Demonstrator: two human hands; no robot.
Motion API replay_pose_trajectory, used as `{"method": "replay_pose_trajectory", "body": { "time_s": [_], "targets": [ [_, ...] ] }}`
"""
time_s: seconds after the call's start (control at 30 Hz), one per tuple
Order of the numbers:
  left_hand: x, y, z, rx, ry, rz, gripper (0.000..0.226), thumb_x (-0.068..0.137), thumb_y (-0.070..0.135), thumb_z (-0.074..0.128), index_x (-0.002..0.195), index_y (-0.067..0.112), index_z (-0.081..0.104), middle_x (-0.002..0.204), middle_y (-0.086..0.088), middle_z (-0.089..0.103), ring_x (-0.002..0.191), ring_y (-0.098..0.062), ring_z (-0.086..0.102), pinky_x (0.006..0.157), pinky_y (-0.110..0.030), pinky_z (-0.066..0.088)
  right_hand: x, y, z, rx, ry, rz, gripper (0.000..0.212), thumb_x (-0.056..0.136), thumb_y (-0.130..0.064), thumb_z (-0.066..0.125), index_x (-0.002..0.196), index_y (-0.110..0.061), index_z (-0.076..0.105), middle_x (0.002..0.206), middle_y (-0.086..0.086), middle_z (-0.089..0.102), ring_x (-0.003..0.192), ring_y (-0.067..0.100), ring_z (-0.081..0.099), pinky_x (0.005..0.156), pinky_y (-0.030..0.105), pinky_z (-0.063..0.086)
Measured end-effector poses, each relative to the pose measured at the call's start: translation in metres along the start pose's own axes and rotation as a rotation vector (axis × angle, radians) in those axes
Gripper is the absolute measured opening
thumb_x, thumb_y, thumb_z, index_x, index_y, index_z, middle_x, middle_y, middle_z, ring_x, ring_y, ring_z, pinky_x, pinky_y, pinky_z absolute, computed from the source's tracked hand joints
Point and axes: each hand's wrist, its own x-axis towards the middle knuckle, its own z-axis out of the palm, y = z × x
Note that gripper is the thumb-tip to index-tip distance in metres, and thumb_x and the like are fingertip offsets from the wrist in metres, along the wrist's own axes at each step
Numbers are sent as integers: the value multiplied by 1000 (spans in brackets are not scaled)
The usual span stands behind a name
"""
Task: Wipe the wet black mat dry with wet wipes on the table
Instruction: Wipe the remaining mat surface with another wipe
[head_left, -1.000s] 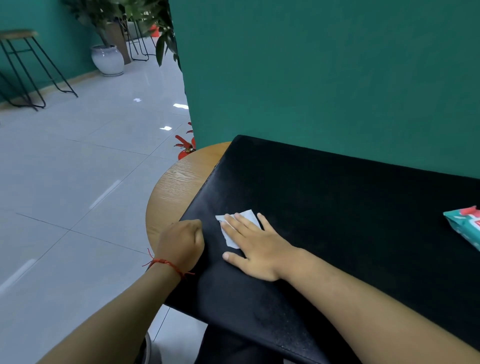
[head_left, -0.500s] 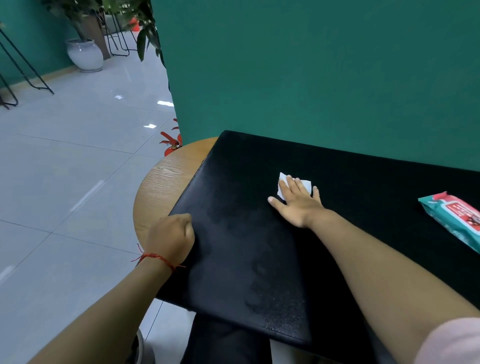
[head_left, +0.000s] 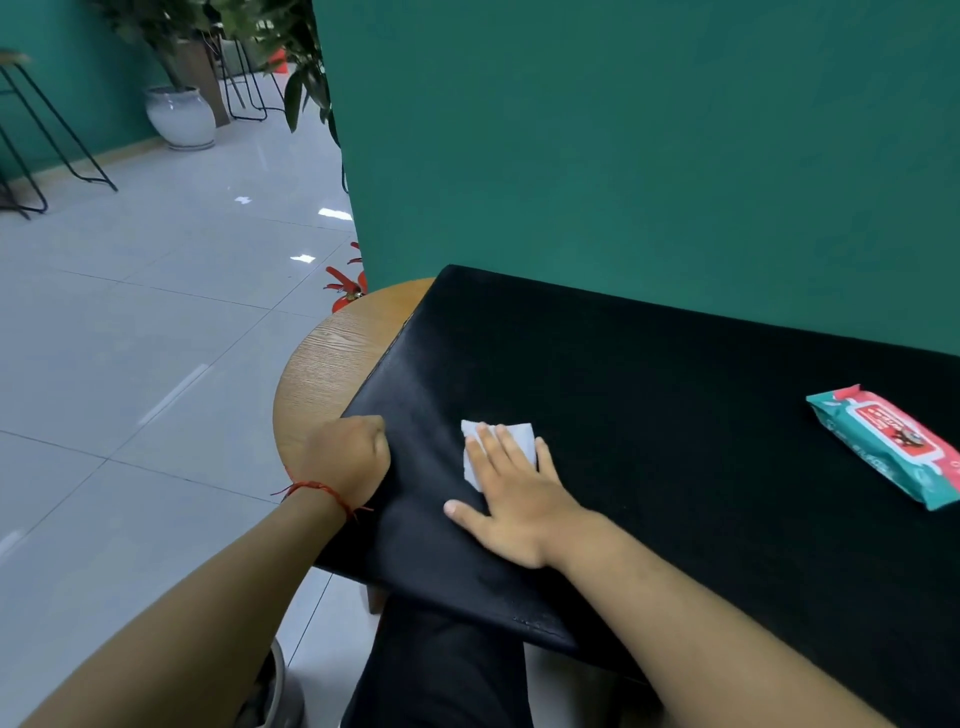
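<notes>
A large black mat (head_left: 649, 415) covers most of a round wooden table (head_left: 332, 358). My right hand (head_left: 514, 499) lies flat on the mat's near left part, its straight fingers pressing a folded white wipe (head_left: 519, 439) against the surface. My left hand (head_left: 350, 457), a red string round its wrist, is curled over the mat's left edge and holds it. A teal and red pack of wet wipes (head_left: 891, 444) lies on the mat at the right.
A green wall (head_left: 649, 145) stands right behind the table. Pale tiled floor (head_left: 130, 364) spreads to the left, with a potted plant in a white vase (head_left: 182, 117) and black metal stool legs (head_left: 52, 140) far back. My dark trouser leg (head_left: 441, 670) shows below the table.
My right hand pushed the wipe away across the mat, then drew it back toward me and to the left. My left hand stayed on the mat's left edge.
</notes>
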Motion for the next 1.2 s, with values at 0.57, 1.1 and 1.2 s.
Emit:
{"method": "replay_pose_trajectory", "body": {
  "time_s": [0.57,1.1,1.2],
  "targets": [
    [-26,4,-15,-40,-6,13,25,103,14,44,78,21,45,75,0,51,70,-23,47,64,-44,44,-63,-33,25,-44,49,-207,78,105,-70,20,169,-34,-4,175,-17,-16,158,3,-23,128,55,-16],
    [-25,13,-2,-62,76,-53,11,105,31,48,105,23,55,103,1,58,89,-18,47,82,-35,51,38,16,-17,6,0,114,87,101,-77,17,169,-30,-9,174,-16,-19,159,5,-21,128,55,-14],
    [-17,13,1,-65,80,-40,9,105,32,47,104,25,53,103,3,57,88,-18,47,83,-37,51,66,9,-20,29,2,140,86,102,-76,18,169,-29,-9,174,-15,-21,160,8,-21,128,55,-14]
  ]
}}
